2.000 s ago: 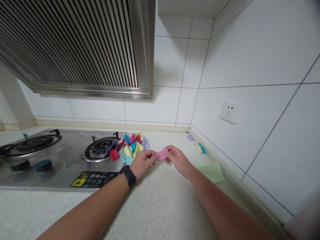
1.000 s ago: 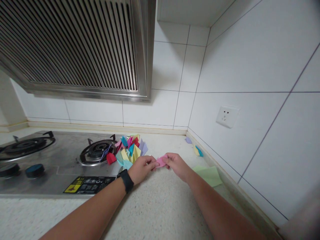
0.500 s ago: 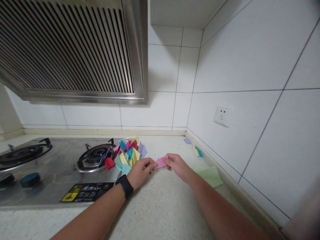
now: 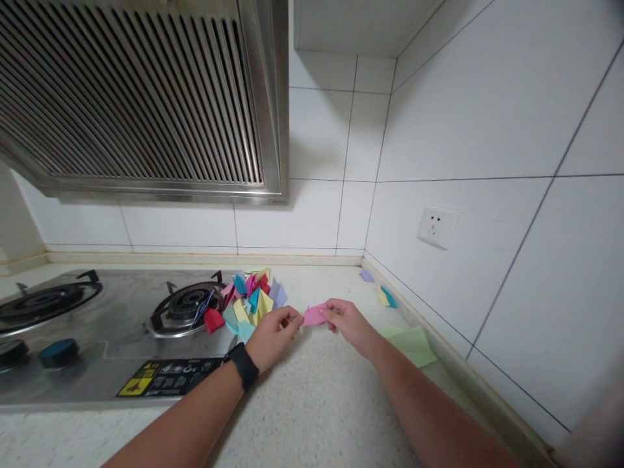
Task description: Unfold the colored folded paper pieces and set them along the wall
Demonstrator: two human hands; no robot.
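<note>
A small folded piece of pink paper (image 4: 314, 315) is stretched between my two hands, just above the speckled countertop (image 4: 316, 396). My right hand (image 4: 348, 323) pinches its right end between thumb and fingers. At its left tip are the closed fingertips of my left hand (image 4: 277, 333), which has a black watch on the wrist. Close beyond my left hand lies a heap of folded coloured papers (image 4: 263, 302), in yellow, teal, red, pink and lilac. A light green sheet of paper (image 4: 412, 346) lies flat, partly hidden behind my right forearm.
On the left is a steel gas stove (image 4: 131, 289); the paper heap spills onto its edge by the right burner (image 4: 190, 305). A range hood (image 4: 160, 97) hangs above. Along the right wall lie a yellow-and-blue paper (image 4: 387, 296) and a lilac paper (image 4: 366, 275), below a socket (image 4: 437, 226).
My left fingers have shifted slightly left and the pink paper looks a little more drawn out. My right hand has barely moved; the other papers lie as before.
</note>
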